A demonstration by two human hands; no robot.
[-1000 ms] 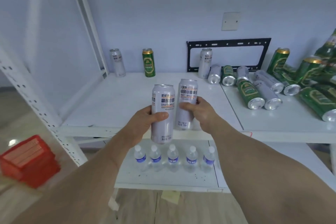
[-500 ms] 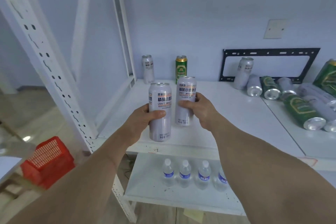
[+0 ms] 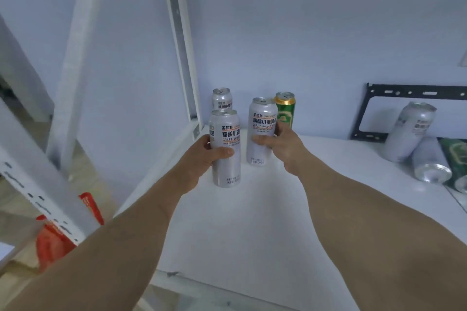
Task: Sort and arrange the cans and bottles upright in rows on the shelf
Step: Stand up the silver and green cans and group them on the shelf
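My left hand (image 3: pixel 204 155) grips a tall silver can (image 3: pixel 225 161) upright, just above the white shelf (image 3: pixel 252 222). My right hand (image 3: pixel 280 142) grips a second silver can (image 3: pixel 261 124) upright, a little farther back. Behind the left can a third silver can (image 3: pixel 221 98) stands at the back wall. A green can with a gold top (image 3: pixel 285 110) stands at the wall behind the right can. At the right, a silver can (image 3: pixel 406 131) leans against others lying on their sides, one silver (image 3: pixel 430 159) and one green (image 3: pixel 454 156).
White perforated shelf uprights rise at the left (image 3: pixel 27 182) and at the back (image 3: pixel 180 45). A black metal bracket (image 3: pixel 409 89) leans on the wall at the right. A red crate (image 3: pixel 53 237) sits on the floor to the left.
Both hands have carried their silver cans forward and left, close to the two cans standing at the back wall. My view has swung left and nearer; the lower shelf's bottles are out of view.
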